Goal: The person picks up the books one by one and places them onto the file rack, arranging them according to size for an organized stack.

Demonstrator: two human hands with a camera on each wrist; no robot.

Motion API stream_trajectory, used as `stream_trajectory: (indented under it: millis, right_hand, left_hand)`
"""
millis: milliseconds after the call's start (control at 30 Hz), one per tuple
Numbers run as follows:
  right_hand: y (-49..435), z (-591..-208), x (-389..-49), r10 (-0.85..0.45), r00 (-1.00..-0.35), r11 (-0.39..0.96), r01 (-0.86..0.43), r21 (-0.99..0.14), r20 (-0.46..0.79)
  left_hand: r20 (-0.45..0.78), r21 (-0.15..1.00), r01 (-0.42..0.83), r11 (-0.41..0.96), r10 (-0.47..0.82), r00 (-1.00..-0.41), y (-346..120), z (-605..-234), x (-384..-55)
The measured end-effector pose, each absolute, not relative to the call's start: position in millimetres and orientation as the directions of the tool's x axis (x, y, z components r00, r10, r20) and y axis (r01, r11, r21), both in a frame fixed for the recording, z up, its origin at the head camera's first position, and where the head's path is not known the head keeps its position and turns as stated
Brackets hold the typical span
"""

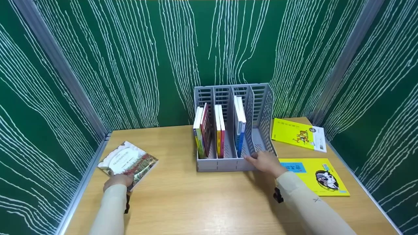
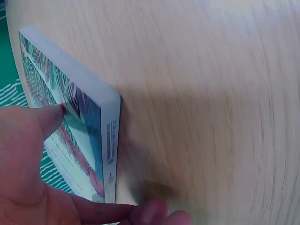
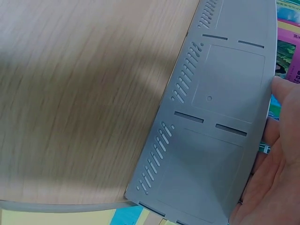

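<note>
My left hand (image 1: 118,181) holds the near corner of a book (image 1: 125,160) with a white, red and green illustrated cover at the table's left. In the left wrist view the thumb (image 2: 49,119) lies on the cover, and the other fingers pass beside the spine (image 2: 110,154), their tips near the tabletop. At the front rim of a grey file rack (image 1: 217,165), my right hand (image 1: 266,162) grips near its right end. The right wrist view shows fingers reaching over that rim, partly hidden behind the rack's slotted outer face (image 3: 206,154).
Several books stand in the rack's three left compartments, among them thin blue-spined books (image 1: 240,130). Right of the rack lie a yellow book (image 1: 287,132) with a white end and a larger yellow book (image 1: 313,182). Green patterned panels (image 1: 176,65) enclose the wooden table (image 1: 183,202).
</note>
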State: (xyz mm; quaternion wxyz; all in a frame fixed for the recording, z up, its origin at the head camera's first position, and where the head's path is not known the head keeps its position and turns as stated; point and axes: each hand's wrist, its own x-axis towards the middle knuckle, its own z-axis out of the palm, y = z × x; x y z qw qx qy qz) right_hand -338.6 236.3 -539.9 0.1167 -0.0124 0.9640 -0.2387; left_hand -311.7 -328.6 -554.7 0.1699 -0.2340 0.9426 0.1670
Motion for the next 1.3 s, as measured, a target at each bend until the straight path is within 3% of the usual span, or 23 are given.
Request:
stream_trajectory:
  millis: [200, 767, 1133, 1300]
  right_hand:
    - [238.7, -537.5, -339.9, -0.080, -0.981, 0.888, 0.009, -0.460, -0.175]
    - [237.0, -541.2, -338.3, -0.089, -0.986, 0.886, -0.015, -0.464, -0.138]
    - [237.5, -546.9, -337.2, -0.046, -0.986, 0.866, 0.040, -0.498, -0.159]
    - [238.9, -547.1, -336.7, -0.055, -0.986, 0.864, 0.031, -0.503, -0.155]
  left_hand:
    - [-0.384, 0.347, -0.518, 0.781, -0.386, -0.839, -316.0, -552.2, -316.5]
    - [-0.362, 0.459, -0.561, 0.689, -0.431, -0.826, -308.9, -563.8, -329.0]
    - [-0.309, 0.531, -0.476, 0.701, -0.363, -0.879, -280.7, -570.8, -348.0]
    - [-0.254, 0.593, -0.423, 0.685, -0.340, -0.906, -286.3, -609.8, -380.6]
